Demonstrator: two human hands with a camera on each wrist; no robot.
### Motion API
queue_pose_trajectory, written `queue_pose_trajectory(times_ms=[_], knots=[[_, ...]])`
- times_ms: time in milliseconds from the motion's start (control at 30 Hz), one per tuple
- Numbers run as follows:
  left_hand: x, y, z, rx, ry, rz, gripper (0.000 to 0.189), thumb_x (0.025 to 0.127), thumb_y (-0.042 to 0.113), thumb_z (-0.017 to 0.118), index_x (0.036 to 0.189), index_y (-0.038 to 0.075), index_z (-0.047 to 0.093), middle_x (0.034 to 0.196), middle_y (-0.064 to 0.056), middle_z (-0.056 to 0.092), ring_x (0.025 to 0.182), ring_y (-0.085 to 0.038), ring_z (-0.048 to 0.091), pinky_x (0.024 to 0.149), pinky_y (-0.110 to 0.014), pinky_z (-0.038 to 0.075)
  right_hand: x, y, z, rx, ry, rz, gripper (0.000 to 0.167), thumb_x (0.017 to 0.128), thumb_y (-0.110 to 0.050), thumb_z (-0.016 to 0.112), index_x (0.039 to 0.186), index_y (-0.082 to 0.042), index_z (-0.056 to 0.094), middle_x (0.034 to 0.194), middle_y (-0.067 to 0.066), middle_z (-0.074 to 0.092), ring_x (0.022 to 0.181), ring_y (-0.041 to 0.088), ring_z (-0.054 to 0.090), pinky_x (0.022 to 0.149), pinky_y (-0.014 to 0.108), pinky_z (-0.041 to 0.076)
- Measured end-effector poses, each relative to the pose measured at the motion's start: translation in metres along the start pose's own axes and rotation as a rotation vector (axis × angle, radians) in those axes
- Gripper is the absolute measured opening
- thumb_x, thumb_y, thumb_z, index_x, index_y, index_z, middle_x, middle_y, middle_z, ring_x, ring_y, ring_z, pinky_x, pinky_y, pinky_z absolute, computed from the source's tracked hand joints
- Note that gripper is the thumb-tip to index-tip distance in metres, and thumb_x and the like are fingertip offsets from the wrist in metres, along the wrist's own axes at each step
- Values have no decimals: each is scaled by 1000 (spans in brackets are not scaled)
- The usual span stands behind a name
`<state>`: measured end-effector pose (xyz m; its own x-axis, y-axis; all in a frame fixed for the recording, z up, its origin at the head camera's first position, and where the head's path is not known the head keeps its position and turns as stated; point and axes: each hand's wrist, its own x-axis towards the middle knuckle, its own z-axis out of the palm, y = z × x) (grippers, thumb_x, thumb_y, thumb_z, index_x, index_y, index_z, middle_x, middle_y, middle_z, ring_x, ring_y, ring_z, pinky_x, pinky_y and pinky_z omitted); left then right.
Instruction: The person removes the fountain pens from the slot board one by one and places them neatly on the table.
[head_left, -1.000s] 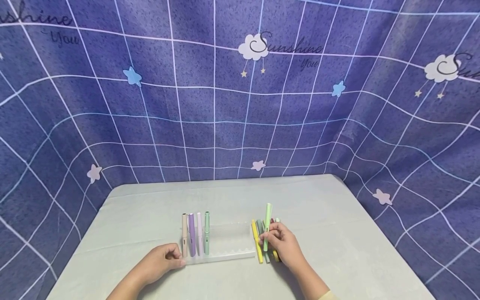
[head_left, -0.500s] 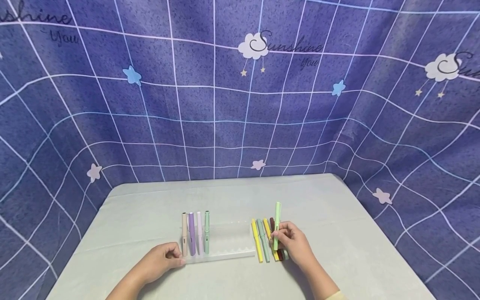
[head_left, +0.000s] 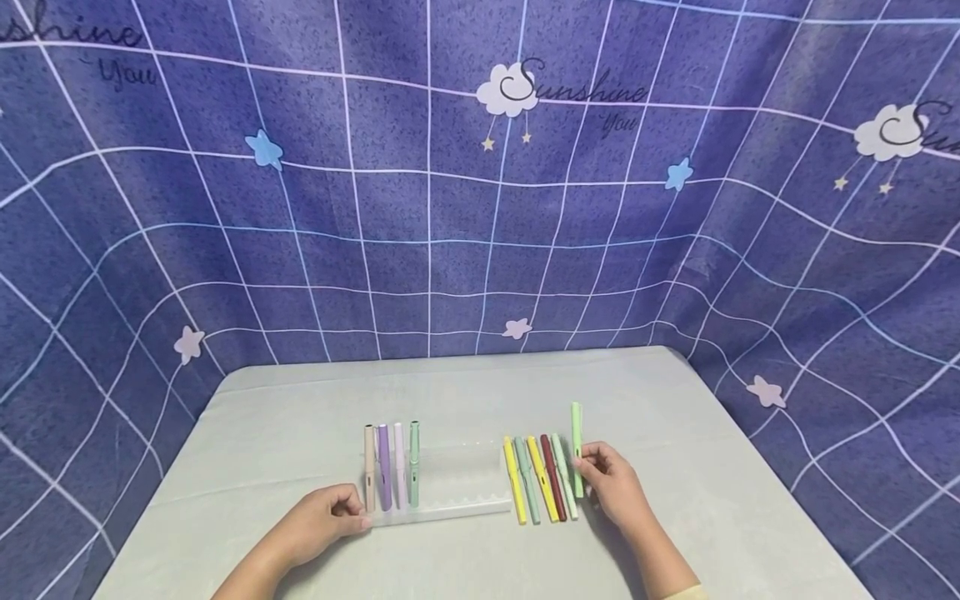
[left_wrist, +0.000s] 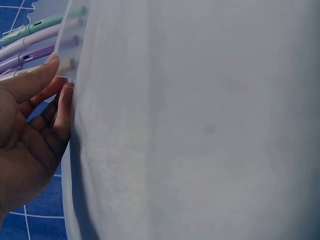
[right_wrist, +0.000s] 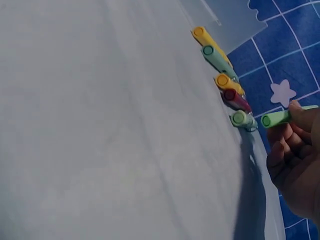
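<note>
My left hand pinches the front left corner of a clear plastic pen rack between thumb and fingers. Standing in the rack's left part are a beige pen, a purple pen, a lilac pen and a green pen. My right hand holds a light green pen nearly upright by its lower half, just right of the row of loose pens. The right wrist view shows that light green pen between thumb and fingers, apart from the others.
Right of the rack several pens lie side by side on the table: a yellow pen, a grey-green pen, another yellow pen, a dark red pen and a pale green pen. A purple-blue patterned curtain surrounds the table.
My right hand has moved right with the light green pen, from above the loose pens to beyond their right end, uncovering them. My left hand stays at the rack's corner.
</note>
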<state>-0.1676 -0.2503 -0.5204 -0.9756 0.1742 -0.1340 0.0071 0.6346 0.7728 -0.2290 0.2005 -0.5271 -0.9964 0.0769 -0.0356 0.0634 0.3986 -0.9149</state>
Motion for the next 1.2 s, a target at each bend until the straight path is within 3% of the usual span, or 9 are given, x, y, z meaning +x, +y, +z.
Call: queue_pose_trajectory(times_ms=[300,633,1200], knots=[[0,2,0,-9,-6,3,28,81,33,77,81,12,57,77,2,57,73,-13,50,67,-27,37,1,9,-2,-206,7,38,24,94,-24,66,110,-7,64,92,2,65,76,14,58,62,28,49],[0,1,0,-13,-9,-6,30,81,34,77,81,12,57,77,1,57,72,-14,50,66,-27,37,-1,3,0,-325,-57,71,16,93,-22,66,97,-6,66,69,1,60,56,15,55,50,31,47],[1,1,0,-10,-4,4,29,81,33,77,80,12,57,77,2,58,71,-12,50,66,-26,37,-3,5,2,-415,-31,61,26,88,-27,71,104,-7,68,86,-1,66,73,12,57,61,29,48]])
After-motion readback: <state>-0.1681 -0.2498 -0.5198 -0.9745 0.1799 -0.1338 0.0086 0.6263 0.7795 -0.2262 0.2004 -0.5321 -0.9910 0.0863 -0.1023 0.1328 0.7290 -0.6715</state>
